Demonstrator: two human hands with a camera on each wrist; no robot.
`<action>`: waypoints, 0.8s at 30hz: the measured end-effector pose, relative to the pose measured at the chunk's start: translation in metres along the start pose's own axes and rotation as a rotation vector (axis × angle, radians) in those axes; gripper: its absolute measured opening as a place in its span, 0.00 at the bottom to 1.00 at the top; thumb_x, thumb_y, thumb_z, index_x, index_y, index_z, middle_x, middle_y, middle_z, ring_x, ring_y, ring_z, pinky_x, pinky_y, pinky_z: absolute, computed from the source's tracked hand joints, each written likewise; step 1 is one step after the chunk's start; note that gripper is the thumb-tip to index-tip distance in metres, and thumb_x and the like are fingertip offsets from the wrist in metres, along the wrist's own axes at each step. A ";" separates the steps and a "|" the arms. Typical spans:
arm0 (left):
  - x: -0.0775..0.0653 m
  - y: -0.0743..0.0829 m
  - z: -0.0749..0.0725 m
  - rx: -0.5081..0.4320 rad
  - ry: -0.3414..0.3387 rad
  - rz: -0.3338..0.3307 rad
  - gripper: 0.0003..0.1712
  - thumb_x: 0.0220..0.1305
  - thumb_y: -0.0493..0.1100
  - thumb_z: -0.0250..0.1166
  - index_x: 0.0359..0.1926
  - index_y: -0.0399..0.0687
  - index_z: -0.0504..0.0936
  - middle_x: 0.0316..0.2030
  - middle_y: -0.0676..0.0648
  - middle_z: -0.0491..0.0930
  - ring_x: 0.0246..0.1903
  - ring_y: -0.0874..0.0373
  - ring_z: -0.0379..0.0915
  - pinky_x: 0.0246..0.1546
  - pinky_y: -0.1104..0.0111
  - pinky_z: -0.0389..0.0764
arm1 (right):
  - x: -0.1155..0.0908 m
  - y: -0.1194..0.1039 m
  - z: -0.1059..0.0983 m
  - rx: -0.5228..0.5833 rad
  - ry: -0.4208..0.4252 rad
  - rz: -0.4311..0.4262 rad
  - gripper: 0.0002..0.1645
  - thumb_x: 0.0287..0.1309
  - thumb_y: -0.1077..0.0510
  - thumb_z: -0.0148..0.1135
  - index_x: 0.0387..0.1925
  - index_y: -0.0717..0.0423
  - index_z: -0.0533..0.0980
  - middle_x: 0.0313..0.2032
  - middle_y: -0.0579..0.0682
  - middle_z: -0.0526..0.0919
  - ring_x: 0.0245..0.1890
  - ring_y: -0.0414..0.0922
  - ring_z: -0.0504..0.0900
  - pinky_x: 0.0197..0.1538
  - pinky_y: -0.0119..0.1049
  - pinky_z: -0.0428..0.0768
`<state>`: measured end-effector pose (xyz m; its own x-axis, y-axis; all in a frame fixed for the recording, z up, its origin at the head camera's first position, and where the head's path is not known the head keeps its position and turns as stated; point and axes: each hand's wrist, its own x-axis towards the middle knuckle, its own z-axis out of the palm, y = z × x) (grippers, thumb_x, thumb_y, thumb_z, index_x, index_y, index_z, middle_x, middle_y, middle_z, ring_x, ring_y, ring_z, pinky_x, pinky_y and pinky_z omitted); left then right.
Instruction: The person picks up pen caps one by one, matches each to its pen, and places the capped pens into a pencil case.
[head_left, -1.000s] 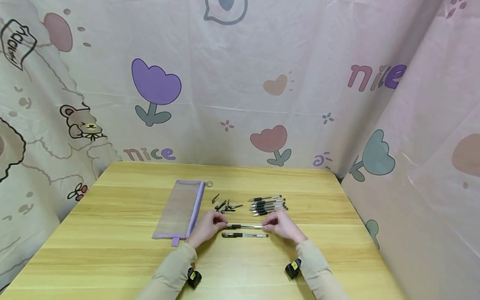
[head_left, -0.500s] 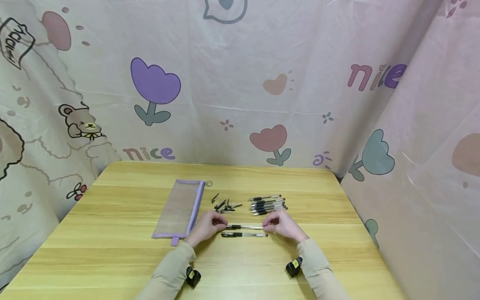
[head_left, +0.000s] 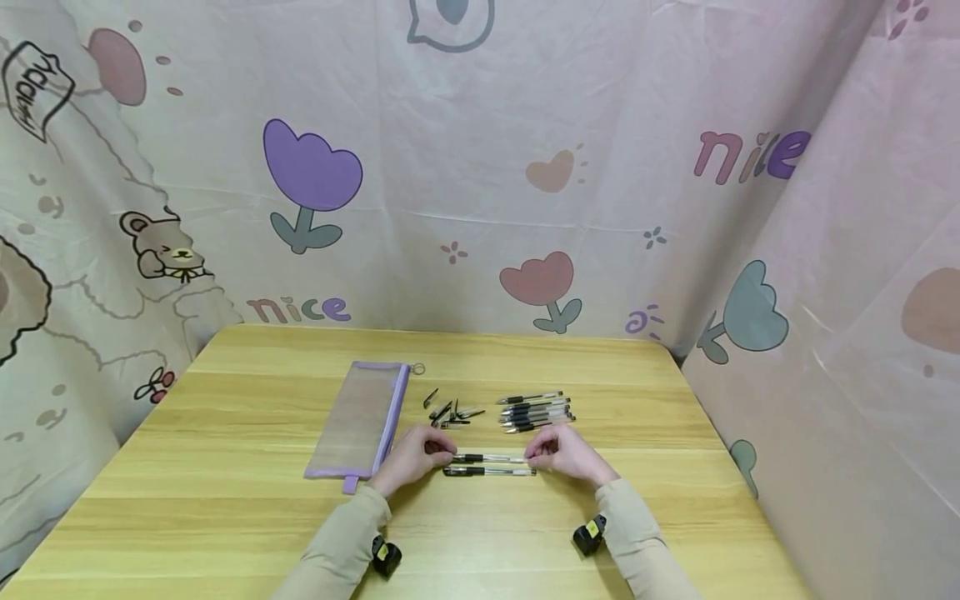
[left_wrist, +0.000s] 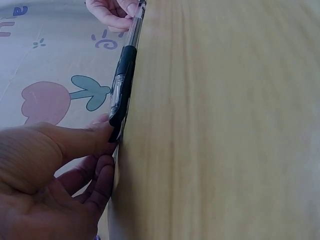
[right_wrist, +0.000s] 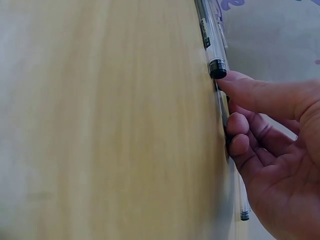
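A clear gel pen with a black grip [head_left: 471,458] lies crosswise between my hands, its ends hidden by fingers. My left hand [head_left: 416,455] pinches its tip end; my right hand [head_left: 564,452] pinches its rear end. Just on the near side, a capped gel pen [head_left: 491,472] lies almost parallel, with a narrow gap between them. In the left wrist view this capped pen [left_wrist: 122,85] partly covers the thumb tip of the left hand [left_wrist: 55,170]. The right wrist view shows its black end plug [right_wrist: 218,69] beside the thumb of the right hand [right_wrist: 280,130].
Several black pen caps [head_left: 450,412] lie loose beyond the left hand. Several uncapped pens [head_left: 534,410] are grouped beyond the right hand. A mesh zip pouch with purple edging [head_left: 356,417] lies flat on the wooden table [head_left: 247,433], at left. A printed curtain [head_left: 435,167] hangs behind.
The pen between my hands has shifted slightly toward me, closing up on the capped pen. Both hands moved with it; pouch, caps and grouped pens stay put.
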<state>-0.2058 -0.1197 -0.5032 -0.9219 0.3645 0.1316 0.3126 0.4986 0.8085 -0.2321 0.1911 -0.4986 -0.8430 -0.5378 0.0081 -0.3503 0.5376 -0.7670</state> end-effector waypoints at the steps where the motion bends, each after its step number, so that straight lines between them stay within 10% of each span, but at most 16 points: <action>1: 0.000 0.000 0.000 -0.003 -0.002 0.000 0.04 0.60 0.32 0.69 0.37 0.38 0.88 0.35 0.44 0.87 0.32 0.64 0.77 0.36 0.75 0.78 | 0.000 0.000 0.000 0.001 -0.003 -0.001 0.08 0.52 0.66 0.72 0.36 0.60 0.86 0.35 0.53 0.86 0.30 0.31 0.76 0.35 0.24 0.77; 24: -0.001 -0.001 -0.001 -0.017 -0.027 0.014 0.04 0.60 0.33 0.70 0.37 0.38 0.88 0.35 0.42 0.87 0.34 0.57 0.80 0.38 0.75 0.78 | -0.004 0.002 -0.001 0.059 -0.049 -0.030 0.07 0.54 0.67 0.70 0.37 0.63 0.84 0.35 0.56 0.84 0.31 0.32 0.76 0.37 0.25 0.78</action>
<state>-0.2057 -0.1211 -0.5042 -0.9109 0.3926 0.1270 0.3208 0.4802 0.8164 -0.2299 0.1952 -0.4997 -0.8112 -0.5848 0.0012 -0.3490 0.4825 -0.8034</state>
